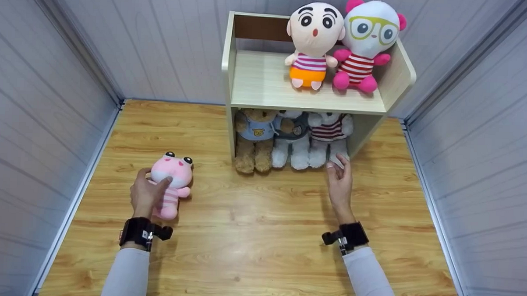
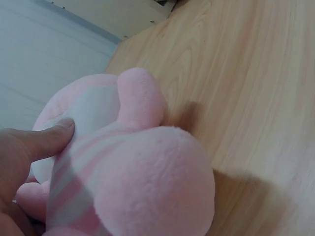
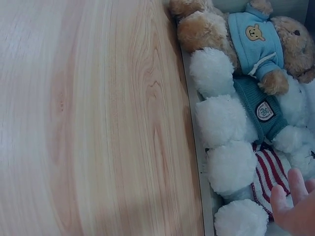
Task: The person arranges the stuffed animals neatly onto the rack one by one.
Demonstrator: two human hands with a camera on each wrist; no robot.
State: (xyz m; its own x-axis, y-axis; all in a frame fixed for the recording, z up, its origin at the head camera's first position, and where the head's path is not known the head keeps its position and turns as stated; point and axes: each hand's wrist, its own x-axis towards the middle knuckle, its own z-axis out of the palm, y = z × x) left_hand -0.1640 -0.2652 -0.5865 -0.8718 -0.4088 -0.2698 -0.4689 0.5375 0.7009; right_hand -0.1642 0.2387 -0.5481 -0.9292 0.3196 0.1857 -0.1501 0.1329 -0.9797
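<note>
My left hand [image 1: 144,194] grips a pink plush frog [image 1: 173,167] at the left of the floor, thumb across its front below the chin. In the left wrist view the frog's striped body and rounded foot [image 2: 156,184] fill the middle, and the fingers behind it are hidden. Before the lower right of the shelf, my right hand [image 1: 341,185] has its fingers loosely extended and holds nothing. Nearest to it is a white plush bear [image 1: 327,130] in a red-and-white striped top. From these views I cannot tell whether the fingertips touch that bear's leg.
The pale wooden shelf [image 1: 257,84] stands against the back wall. A boy doll [image 1: 309,70] and a pink panda plush [image 1: 359,68] sit on top. Below are a brown bear [image 1: 254,154] in blue and a white bear [image 1: 292,151] in dark green. Panel walls [image 1: 28,113] enclose the floor.
</note>
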